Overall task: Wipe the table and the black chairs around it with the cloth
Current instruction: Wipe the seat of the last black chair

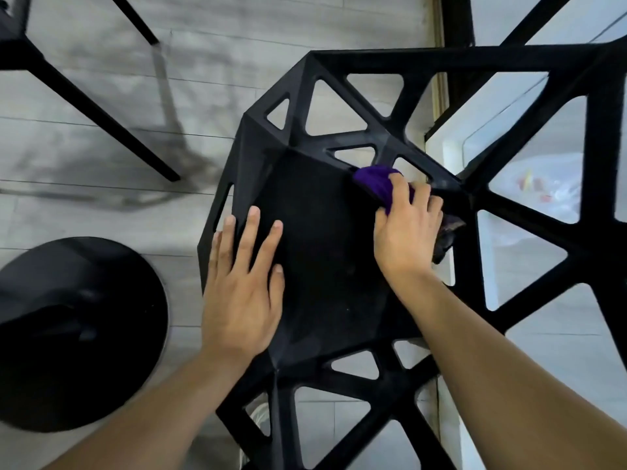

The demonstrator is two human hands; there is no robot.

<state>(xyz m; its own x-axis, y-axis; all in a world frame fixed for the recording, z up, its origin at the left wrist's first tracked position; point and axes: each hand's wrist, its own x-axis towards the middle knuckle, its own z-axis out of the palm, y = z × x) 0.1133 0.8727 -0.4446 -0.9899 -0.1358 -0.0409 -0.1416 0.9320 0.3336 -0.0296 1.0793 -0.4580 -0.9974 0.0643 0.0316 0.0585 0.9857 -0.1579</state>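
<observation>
— On the chair (322, 249) seat, how many hands?
— Two: left hand (242, 293) lies flat, fingers spread; right hand (407, 232) clutches the one purple cloth (373, 183) at the seat's far right corner. One second chair (101, 116) beyond, one round base (78, 334) beside.

Nothing here can be read: no text, label, brand or number. The black chair (322, 249) under the left hand (241, 293) and the purple cloth (376, 184) gripped by the right hand (407, 232) show no lettering. Beyond the right hand, a clear plastic bag (543, 191) carries red and yellow marks, too blurred to read.
</observation>
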